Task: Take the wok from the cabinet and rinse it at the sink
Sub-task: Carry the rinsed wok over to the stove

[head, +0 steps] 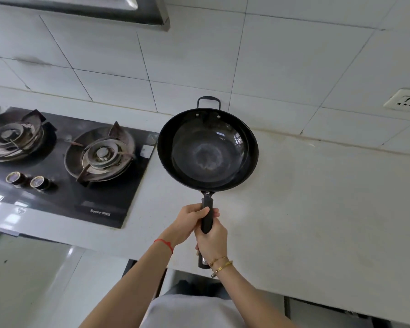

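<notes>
A black wok [207,150] with a small loop handle at its far side and a long black handle toward me is held level above the white countertop [317,197]. My left hand [189,218] grips the long handle from the left, just behind the bowl. My right hand [211,240] grips the same handle lower down, and the handle's end sticks out below my wrist. A glass lid appears to lie inside the wok. No sink or cabinet is in view.
A black two-burner gas hob [62,162] is set into the counter left of the wok. White wall tiles rise behind, with a socket [407,101] at right and a range hood [104,10] at top left.
</notes>
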`<act>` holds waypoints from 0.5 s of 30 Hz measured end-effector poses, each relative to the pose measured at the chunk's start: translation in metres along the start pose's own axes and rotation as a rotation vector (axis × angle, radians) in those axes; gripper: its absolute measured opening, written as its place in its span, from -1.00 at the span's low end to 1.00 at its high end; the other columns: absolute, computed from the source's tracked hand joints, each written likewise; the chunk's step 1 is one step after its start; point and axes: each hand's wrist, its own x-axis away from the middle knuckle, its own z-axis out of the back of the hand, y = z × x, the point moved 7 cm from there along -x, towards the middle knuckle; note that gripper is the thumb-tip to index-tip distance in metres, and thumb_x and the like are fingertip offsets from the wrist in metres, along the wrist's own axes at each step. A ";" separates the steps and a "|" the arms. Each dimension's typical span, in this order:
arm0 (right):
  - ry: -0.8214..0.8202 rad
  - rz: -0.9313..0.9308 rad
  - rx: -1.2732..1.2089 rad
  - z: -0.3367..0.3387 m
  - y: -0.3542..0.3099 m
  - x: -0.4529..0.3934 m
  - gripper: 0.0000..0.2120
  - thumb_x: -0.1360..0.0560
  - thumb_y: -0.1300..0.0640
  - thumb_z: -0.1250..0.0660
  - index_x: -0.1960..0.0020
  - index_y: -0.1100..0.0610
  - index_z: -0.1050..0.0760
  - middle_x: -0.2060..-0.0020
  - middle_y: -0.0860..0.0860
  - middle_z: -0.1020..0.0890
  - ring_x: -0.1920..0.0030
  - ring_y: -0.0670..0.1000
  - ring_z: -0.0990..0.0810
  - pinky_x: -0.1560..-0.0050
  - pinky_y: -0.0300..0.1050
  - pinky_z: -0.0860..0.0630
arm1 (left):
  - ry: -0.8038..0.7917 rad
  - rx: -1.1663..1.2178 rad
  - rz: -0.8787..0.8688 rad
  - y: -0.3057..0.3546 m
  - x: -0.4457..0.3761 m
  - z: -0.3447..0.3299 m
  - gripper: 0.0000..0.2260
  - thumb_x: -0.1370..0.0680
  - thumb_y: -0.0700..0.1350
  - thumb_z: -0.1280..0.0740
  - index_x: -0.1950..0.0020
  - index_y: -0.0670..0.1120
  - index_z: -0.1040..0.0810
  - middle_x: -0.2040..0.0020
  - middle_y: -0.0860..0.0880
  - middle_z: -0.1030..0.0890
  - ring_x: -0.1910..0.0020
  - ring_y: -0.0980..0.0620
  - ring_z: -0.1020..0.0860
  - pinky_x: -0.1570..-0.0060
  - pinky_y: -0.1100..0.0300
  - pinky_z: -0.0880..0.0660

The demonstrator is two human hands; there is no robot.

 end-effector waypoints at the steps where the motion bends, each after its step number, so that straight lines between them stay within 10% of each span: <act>1: -0.001 0.008 0.012 -0.003 0.002 -0.003 -0.92 -0.54 0.17 -0.33 -0.02 0.15 -0.50 0.38 0.09 -0.63 0.55 0.01 -0.58 0.54 -0.13 -0.56 | -0.001 -0.014 -0.003 -0.001 -0.002 0.002 -0.76 -0.64 -0.22 -0.22 -0.22 -0.31 -0.56 -0.11 -0.16 -0.69 -0.14 -0.08 -0.65 -0.28 0.03 -0.51; 15: 0.011 -0.011 0.047 -0.039 0.012 -0.010 -0.87 -0.53 0.18 -0.33 -0.06 0.18 -0.49 0.36 0.07 -0.63 0.55 -0.01 -0.59 0.55 -0.16 -0.55 | -0.024 -0.079 0.035 -0.003 -0.009 0.035 -0.75 -0.65 -0.22 -0.20 -0.23 -0.30 -0.56 -0.15 -0.17 -0.67 -0.14 -0.05 -0.65 -0.16 0.16 -0.57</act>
